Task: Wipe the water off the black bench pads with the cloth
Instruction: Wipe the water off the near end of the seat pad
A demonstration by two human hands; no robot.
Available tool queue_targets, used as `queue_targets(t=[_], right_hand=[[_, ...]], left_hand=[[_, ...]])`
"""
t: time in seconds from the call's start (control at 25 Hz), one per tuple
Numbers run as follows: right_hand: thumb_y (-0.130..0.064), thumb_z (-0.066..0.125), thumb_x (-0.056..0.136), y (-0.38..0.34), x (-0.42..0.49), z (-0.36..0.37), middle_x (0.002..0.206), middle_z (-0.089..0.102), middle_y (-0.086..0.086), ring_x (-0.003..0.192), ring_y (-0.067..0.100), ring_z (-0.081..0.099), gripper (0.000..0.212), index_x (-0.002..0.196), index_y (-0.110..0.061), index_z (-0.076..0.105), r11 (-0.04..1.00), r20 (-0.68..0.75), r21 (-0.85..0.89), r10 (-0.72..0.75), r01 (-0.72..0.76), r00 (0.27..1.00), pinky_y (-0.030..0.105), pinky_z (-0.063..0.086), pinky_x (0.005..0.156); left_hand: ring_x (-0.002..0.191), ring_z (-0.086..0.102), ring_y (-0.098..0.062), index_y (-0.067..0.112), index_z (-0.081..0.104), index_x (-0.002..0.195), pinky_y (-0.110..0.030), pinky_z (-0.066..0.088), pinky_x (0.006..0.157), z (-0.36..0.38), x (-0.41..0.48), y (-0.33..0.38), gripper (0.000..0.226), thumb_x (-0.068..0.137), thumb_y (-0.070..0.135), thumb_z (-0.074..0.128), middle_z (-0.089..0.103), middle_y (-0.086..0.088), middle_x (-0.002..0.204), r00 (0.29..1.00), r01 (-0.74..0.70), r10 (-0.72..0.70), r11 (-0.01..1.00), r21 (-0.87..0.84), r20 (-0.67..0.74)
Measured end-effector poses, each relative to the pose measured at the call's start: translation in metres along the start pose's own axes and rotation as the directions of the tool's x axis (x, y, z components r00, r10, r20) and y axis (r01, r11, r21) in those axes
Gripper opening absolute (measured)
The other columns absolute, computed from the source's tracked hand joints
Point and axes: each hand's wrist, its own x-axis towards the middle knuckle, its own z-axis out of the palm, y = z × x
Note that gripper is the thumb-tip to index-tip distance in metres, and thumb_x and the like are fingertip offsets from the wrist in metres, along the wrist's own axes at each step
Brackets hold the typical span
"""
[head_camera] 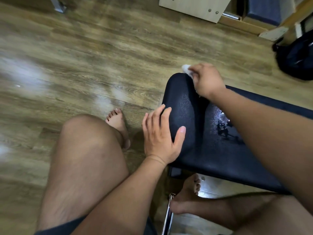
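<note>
hands well apart on the black bench pad (pixel 203 153): the left hand (pixel 160 139) lies flat on its near left edge, fingers straight and spread, holding nothing. beside it a bare knee (pixel 84 146) is bent over the wooden floor (pixel 101 56), and a chrome tube (pixel 166 217) shows below the pad next to a bare foot (pixel 186 195). water beads (pixel 221 126) glisten on the pad's middle, just beside the right forearm. farther out, the right hand (pixel 206 80) is curled round a white cloth (pixel 186 67) at the pad's rounded far end, a tuft poking past the fingers. beyond, a black bag (pixel 296 60) sits on the floor at the right, and a pale wooden panel (pixel 194 7) stands at the top.
</note>
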Motion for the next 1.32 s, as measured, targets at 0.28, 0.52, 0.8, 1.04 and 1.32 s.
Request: queue_targets(t=[0.28,0.52,0.8,1.04,1.32], right_hand=[[-0.006,0.059,0.089,-0.056,-0.202,-0.002,0.119,0.059,0.008,0.090,0.027,0.052,0.028,0.116,-0.009,0.065,0.893,0.098,0.220,-0.421,0.393,0.902,0.033,0.046,0.082],[-0.006,0.054,0.091,-0.012,-0.059,-0.024,0.120,0.066,0.012,0.101,0.033,0.061,0.029,0.114,-0.014,0.070,0.960,0.052,0.062,-0.278,0.275,0.959,0.027,0.044,0.090],[-0.023,0.049,0.079,-0.079,-0.121,-0.007,0.108,0.064,0.005,0.094,0.031,0.055,0.032,0.107,-0.022,0.065,0.967,0.093,0.055,-0.252,0.248,0.963,0.041,0.050,0.079],[-0.019,0.045,0.077,-0.013,-0.192,-0.024,0.106,0.064,0.002,0.087,0.028,0.057,0.030,0.098,-0.019,0.066,0.853,0.172,0.072,-0.521,0.517,0.836,0.038,0.052,0.075],[-0.010,0.050,0.086,-0.016,-0.073,-0.019,0.132,0.051,0.012,0.116,0.035,0.050,0.042,0.127,-0.021,0.057,0.933,0.013,0.024,0.359,-0.360,0.933,0.034,0.045,0.092]], left_hand=[[0.118,0.052,-0.029,0.004,0.055,0.124,-0.056,0.036,0.101,-0.009,0.004,-0.002,0.050,0.091,0.038,0.039,0.059,-0.012,0.125,0.953,0.222,-0.268,0.935,-0.275,-0.140],[0.134,0.045,-0.028,0.005,0.056,0.130,-0.055,0.030,0.112,-0.034,-0.013,0.001,0.050,0.091,0.034,0.048,0.050,-0.011,0.143,0.978,-0.206,0.207,0.978,-0.032,0.033],[0.140,0.038,-0.027,0.008,0.061,0.126,-0.041,0.034,0.114,-0.085,0.007,-0.011,0.053,0.089,0.041,0.043,0.047,-0.013,0.147,0.971,-0.199,0.184,0.976,0.088,0.155],[0.149,0.014,-0.020,0.018,0.041,0.146,-0.037,0.012,0.122,-0.077,-0.008,-0.010,0.059,0.091,0.041,0.044,0.025,-0.004,0.160,0.877,-0.156,0.044,0.968,0.196,0.478],[0.148,0.016,-0.015,0.022,0.024,0.153,-0.035,0.018,0.120,-0.074,-0.021,-0.001,0.066,0.095,0.040,0.051,0.011,0.006,0.163,0.787,-0.149,-0.017,0.965,0.216,0.617]])
